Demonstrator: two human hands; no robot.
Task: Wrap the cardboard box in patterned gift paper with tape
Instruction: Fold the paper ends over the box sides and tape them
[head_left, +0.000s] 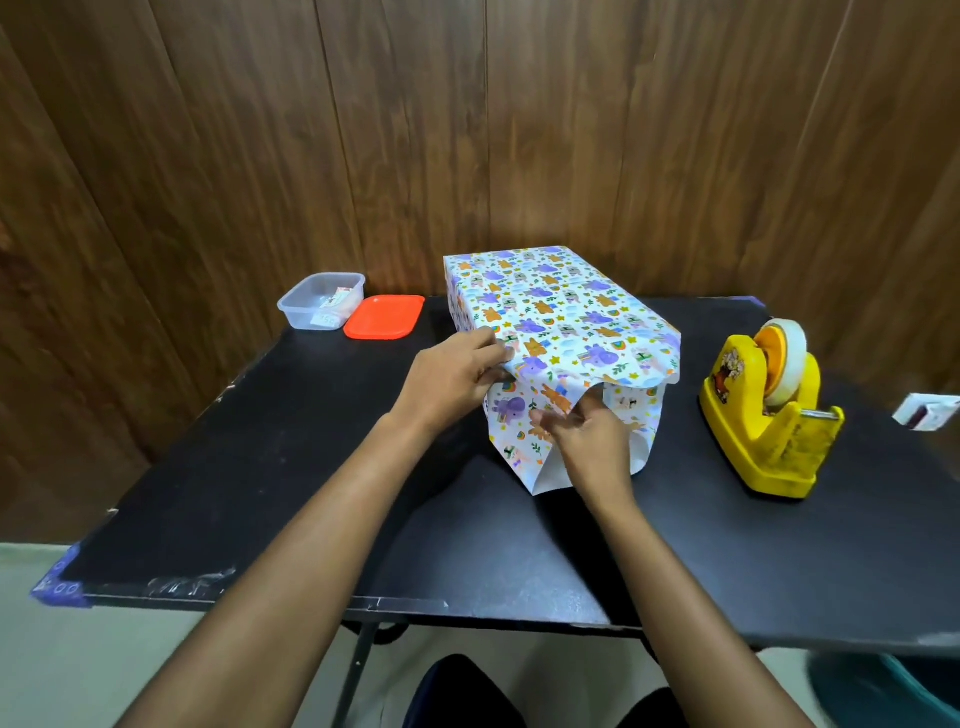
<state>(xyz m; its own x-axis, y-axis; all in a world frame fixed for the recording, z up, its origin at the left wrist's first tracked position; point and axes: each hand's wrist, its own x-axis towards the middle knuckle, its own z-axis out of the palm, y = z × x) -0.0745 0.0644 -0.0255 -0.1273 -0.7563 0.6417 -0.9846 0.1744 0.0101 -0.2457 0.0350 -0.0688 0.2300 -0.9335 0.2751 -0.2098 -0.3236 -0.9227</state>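
The box stands on the black table (260, 467), covered by white gift paper (550, 306) printed with purple and orange animals; no bare cardboard shows. At the near end the paper hangs loose as open flaps. My left hand (452, 379) pinches the paper at the near left top corner. My right hand (582, 431) reaches under the overhanging top flap, fingers spread against the near end's paper. A yellow tape dispenser (769, 415) with a roll of tape stands to the right of the box.
A clear plastic container (319, 301) and its orange lid (384, 317) lie at the table's far left. A small white item (927, 413) lies at the right edge. A wood-panelled wall rises behind the table.
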